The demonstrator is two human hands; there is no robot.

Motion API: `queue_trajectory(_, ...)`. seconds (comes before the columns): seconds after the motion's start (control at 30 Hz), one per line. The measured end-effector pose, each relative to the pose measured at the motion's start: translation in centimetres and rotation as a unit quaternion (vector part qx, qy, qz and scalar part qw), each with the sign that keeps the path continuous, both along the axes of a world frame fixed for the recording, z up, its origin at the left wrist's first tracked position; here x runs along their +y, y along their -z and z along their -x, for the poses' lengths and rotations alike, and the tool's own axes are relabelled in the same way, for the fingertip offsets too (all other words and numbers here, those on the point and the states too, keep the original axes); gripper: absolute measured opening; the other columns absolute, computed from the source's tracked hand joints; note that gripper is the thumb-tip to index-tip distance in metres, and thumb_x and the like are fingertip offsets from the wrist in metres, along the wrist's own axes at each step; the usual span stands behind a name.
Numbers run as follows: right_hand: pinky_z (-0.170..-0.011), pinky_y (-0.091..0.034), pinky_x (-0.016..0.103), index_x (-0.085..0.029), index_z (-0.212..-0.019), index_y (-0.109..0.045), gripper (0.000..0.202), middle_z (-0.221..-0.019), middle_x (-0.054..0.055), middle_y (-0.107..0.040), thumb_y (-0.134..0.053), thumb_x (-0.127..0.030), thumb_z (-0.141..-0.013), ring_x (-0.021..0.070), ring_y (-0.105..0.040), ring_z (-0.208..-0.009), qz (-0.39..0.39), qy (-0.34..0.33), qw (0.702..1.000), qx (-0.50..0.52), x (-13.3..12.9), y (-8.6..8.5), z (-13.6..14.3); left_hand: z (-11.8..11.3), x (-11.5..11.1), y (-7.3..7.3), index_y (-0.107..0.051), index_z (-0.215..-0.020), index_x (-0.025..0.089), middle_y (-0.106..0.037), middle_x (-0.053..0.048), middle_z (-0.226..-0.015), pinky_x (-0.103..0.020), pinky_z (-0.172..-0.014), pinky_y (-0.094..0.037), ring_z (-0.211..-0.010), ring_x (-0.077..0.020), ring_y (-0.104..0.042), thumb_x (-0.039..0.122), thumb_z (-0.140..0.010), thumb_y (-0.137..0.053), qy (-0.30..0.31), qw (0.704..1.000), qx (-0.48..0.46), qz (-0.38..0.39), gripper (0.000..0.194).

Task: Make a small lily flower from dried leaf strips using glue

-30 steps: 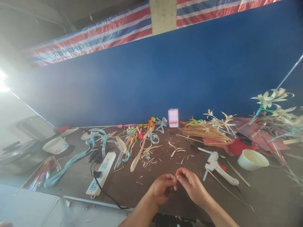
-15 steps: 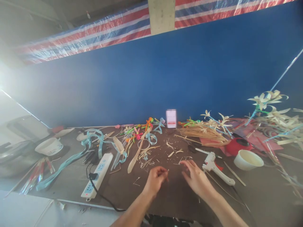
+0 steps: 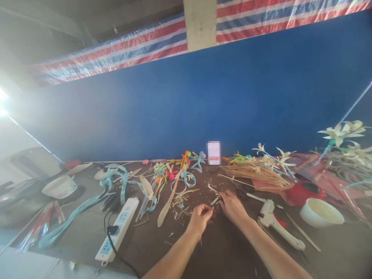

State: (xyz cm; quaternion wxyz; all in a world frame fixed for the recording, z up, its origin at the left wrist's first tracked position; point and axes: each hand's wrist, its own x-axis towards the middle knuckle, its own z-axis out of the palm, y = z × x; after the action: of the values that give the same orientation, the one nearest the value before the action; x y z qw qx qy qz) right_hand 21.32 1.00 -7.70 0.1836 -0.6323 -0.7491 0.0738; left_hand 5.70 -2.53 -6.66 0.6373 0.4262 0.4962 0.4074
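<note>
My left hand point(image 3: 200, 221) is above the dark table, thumb and fingertips pinched together. A tiny pale bit seems to show at the tips, too small to name. To its right, my right hand point(image 3: 234, 208) reaches forward with its fingers bent down and close together. Its fingertips are at a pale straw scrap point(image 3: 215, 201), partly hidden by them. Another curled straw scrap point(image 3: 213, 188) lies just beyond. Loose straw trimmings point(image 3: 180, 212) are scattered left of my hands. A white glue gun point(image 3: 279, 224) lies on its side to the right of my right forearm.
A white power strip point(image 3: 119, 228) with a black plug lies left. Blue ribbon point(image 3: 76, 214), colourful pipe-cleaner figures point(image 3: 170, 172) and a straw bundle point(image 3: 258, 175) lie further back. Right are a white tub point(image 3: 321, 213), a red object point(image 3: 303, 192) and straw flowers point(image 3: 338, 133). A blue panel point(image 3: 188, 104) stands behind.
My right hand has moved forward and its spread fingers have come down onto the scraps. My left hand has shifted slightly right, still pinched. The camera view has tilted a little upward.
</note>
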Motion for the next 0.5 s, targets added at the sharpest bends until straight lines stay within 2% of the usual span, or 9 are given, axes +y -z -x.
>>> queue_trajectory(0.17, -0.076, -0.033, 0.027, -0.015, -0.080, -0.055, 0.012, -0.084, 0.008, -0.054, -0.045, -0.013, -0.074, 0.0183, -0.049, -0.083, 0.003, 0.012, 1.000, 0.019, 4.1, -0.1, 1.1, -1.7, 5.2, 1.0, -0.055, -0.066, 0.011, -0.059, -0.005, -0.064, -0.025, -0.056, -0.042, -0.066, -0.0164, -0.057, 0.030, -0.058, -0.065, -0.043, 0.999, -0.019, 0.025, 0.022)
queue_trajectory(0.27, -0.075, -0.033, 0.024, -0.015, -0.084, -0.056, 0.015, -0.087, 0.007, -0.055, -0.046, -0.014, -0.074, 0.0169, -0.050, -0.085, 0.001, 0.020, 0.999, 0.039, 6.7, -0.6, 0.9, -2.0, 8.6, 0.7, -0.055, -0.065, 0.012, -0.058, -0.003, -0.063, -0.024, -0.057, -0.042, -0.065, -0.0146, -0.057, 0.026, -0.058, -0.065, -0.056, 0.998, -0.025, 0.016, 0.018)
queue_trajectory(0.33, -0.073, -0.034, 0.023, -0.016, -0.087, -0.056, 0.017, -0.088, 0.006, -0.057, -0.043, -0.017, -0.076, 0.0160, -0.052, -0.085, 0.002, 0.033, 0.998, 0.055, 7.9, -1.0, 0.4, -1.7, 10.0, 0.2, -0.056, -0.066, 0.013, -0.058, -0.002, -0.064, -0.023, -0.055, -0.041, -0.065, -0.0138, -0.056, 0.027, -0.059, -0.064, -0.063, 0.998, -0.028, 0.009, 0.018)
queue_trajectory(0.4, -0.065, -0.036, 0.023, -0.018, -0.086, -0.057, 0.019, -0.083, 0.004, -0.060, -0.041, -0.022, -0.078, 0.0151, -0.055, -0.078, 0.013, 0.049, 0.996, 0.070, 8.3, -1.1, -0.3, -1.0, 10.3, -0.2, -0.057, -0.068, 0.014, -0.059, -0.002, -0.067, -0.022, -0.052, -0.040, -0.062, -0.0136, -0.056, 0.030, -0.059, -0.064, -0.069, 0.997, -0.027, 0.008, 0.020)
queue_trajectory(0.5, -0.055, -0.036, 0.021, -0.021, -0.079, -0.060, 0.020, -0.072, 0.001, -0.062, -0.041, -0.029, -0.078, 0.0146, -0.058, -0.066, 0.037, 0.057, 0.994, 0.086, 7.3, -0.7, -1.2, 0.2, 8.8, -0.6, -0.057, -0.073, 0.016, -0.060, -0.002, -0.075, -0.021, -0.049, -0.039, -0.063, -0.0129, -0.055, 0.034, -0.059, -0.063, -0.089, 0.996, -0.033, 0.003, 0.024)
